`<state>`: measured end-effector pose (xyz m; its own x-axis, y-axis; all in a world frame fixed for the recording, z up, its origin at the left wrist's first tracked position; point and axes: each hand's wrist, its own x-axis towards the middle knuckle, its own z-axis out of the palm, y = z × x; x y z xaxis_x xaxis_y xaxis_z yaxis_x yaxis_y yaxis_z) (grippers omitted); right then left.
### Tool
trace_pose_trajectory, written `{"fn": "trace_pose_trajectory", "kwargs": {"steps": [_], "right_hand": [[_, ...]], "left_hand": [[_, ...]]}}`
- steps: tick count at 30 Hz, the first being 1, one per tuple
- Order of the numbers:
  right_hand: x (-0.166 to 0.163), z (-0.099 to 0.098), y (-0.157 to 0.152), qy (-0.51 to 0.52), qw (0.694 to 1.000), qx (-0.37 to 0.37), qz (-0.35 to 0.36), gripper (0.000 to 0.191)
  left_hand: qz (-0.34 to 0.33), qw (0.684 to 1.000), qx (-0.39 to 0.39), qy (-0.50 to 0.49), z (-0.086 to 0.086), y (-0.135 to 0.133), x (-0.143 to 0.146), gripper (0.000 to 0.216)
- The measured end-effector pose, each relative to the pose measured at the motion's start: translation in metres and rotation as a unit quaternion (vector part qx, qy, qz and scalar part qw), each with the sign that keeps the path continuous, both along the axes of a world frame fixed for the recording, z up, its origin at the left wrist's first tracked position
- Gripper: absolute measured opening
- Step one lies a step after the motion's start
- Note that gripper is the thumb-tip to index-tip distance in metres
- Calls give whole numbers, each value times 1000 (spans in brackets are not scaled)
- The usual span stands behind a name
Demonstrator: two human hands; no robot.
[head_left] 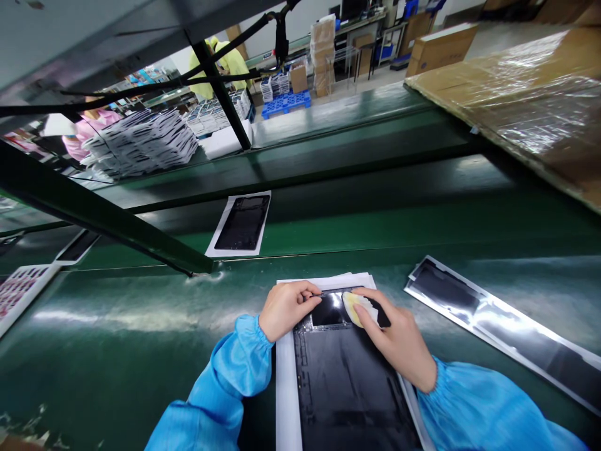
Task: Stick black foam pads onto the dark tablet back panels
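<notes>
A black tablet housing point(352, 382) lies on white foam sheets point(285, 388) in front of me. Near its far end is a glossy black rectangle point(327, 311). My left hand point(290, 307) rests at the far left corner of the housing, thumb and fingers curled together; whether something small is between them I cannot make out. My right hand point(394, 332) grips a crumpled white-and-yellow cloth point(360, 309) between thumb and fingers, touching the right part of the glossy rectangle. The right fingers partly cover the housing's far right corner.
On the green conveyor point(375, 216) beyond lies another black housing point(243, 222) on a white sheet. A long strip of glossy black film point(498, 313) is at right, a tray point(23, 291) at left. A green post point(103, 213) slants across the left. Film-wrapped cardboard point(526, 94) sits upper right.
</notes>
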<state>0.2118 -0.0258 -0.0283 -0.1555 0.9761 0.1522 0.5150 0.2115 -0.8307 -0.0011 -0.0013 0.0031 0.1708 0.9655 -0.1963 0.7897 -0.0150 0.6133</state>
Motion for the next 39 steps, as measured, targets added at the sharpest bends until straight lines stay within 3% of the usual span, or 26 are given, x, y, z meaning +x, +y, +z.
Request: {"fn": "trace_pose_trajectory", "kwargs": {"steps": [28,34,36,39], "right_hand": [[0,-1,1,-23,1000,19,1,26],[0,0,1,-22,999,22,4,24],[0,1,1,-20,1000,18,5,25],[-1,0,2,-18,1000,16,4,26]], "left_hand": [[-49,994,22,90,4,-5,1,21],[-86,956,146,241,5,-12,4,35],[-93,938,184,279,3,-15,1,28],[-182,918,231,267,-4,-22,-6,15]]}}
